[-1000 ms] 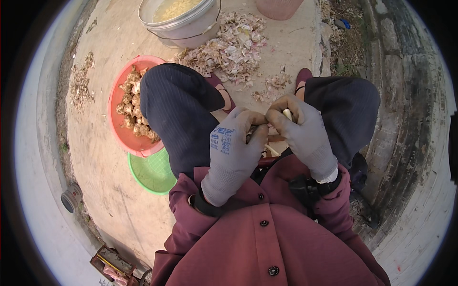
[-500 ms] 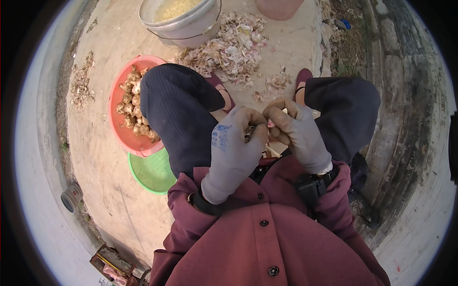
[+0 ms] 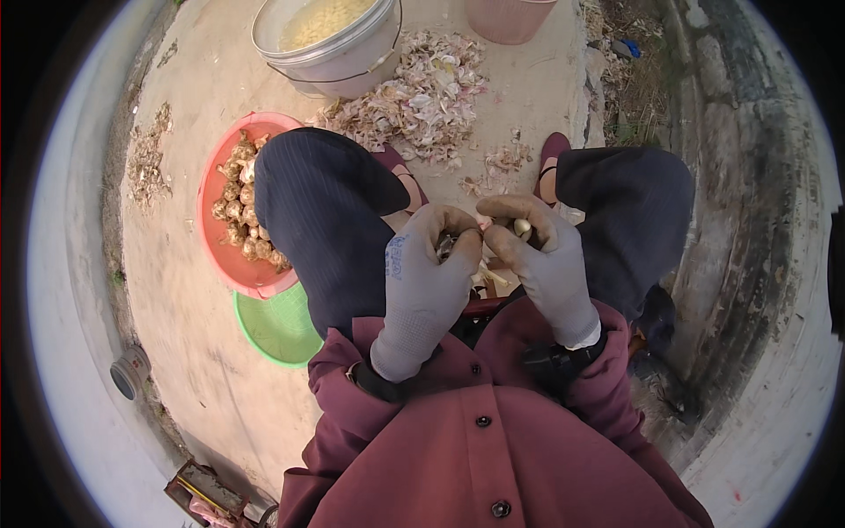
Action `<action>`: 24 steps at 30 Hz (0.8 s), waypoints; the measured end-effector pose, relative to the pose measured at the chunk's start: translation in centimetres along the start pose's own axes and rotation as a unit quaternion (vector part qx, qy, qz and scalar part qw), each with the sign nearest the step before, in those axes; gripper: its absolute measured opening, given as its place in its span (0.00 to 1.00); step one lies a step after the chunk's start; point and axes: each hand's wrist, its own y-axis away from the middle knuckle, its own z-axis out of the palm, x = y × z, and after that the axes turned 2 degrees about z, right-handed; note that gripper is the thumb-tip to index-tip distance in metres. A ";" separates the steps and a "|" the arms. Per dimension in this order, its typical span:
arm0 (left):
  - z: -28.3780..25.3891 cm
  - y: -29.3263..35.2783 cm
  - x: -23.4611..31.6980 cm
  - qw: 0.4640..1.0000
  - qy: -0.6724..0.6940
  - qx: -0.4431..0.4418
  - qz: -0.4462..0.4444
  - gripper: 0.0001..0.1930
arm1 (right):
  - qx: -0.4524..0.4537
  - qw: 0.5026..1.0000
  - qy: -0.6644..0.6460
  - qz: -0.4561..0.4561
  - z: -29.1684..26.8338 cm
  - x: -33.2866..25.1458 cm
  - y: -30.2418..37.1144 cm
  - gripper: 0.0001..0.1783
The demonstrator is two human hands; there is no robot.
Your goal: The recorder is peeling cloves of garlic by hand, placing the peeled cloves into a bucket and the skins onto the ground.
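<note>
Both my hands wear grey gloves with brown-stained fingers and meet above my lap, between my knees. My left hand (image 3: 437,273) is closed, thumb and forefinger pinched together. Something small and dark shows inside its curled fingers, too hidden to name. Facing it, my right hand (image 3: 544,255) is closed around a pale garlic clove (image 3: 522,227), which shows between thumb and fingers. A pinkish bit of garlic (image 3: 483,222) shows between the two hands' fingertips. Below the hands, pale scraps (image 3: 489,276) lie in my lap, partly covered.
A red basin (image 3: 216,249) of garlic bulbs (image 3: 236,209) stands left of my knee, overlapping a green basket (image 3: 273,330). Ahead are a white bucket (image 3: 339,62) of peeled cloves in liquid, a heap of garlic skins (image 3: 431,101) and a pink bucket (image 3: 510,19).
My hands have moved slightly apart, and the right hand has turned so that a pale clove shows in its fingers. The view has shifted a little.
</note>
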 end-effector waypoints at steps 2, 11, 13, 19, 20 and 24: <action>0.0 0.0 0.2 0.999 -0.007 0.003 0.036 0.06 | -0.012 1.000 0.024 -0.008 -0.1 0.0 -0.2 0.15; -1.2 0.0 -0.1 0.998 0.048 0.027 -0.018 0.07 | 0.010 0.989 -0.147 0.011 -0.8 0.1 -0.9 0.12; -1.5 0.0 -0.1 0.995 0.059 0.046 -0.061 0.08 | 0.033 0.988 -0.152 0.015 -0.9 -0.1 -0.9 0.12; -0.3 0.2 -0.2 0.997 0.072 0.015 0.003 0.11 | 0.003 0.998 -0.057 0.002 -0.3 -0.2 -0.2 0.10; -0.2 0.2 -0.2 0.997 0.075 0.014 -0.004 0.11 | 0.014 0.999 -0.036 -0.013 -0.2 -0.2 -0.2 0.10; -0.1 0.0 -0.3 0.998 0.066 0.012 0.009 0.11 | 0.040 0.997 0.038 -0.056 0.3 -0.1 0.3 0.10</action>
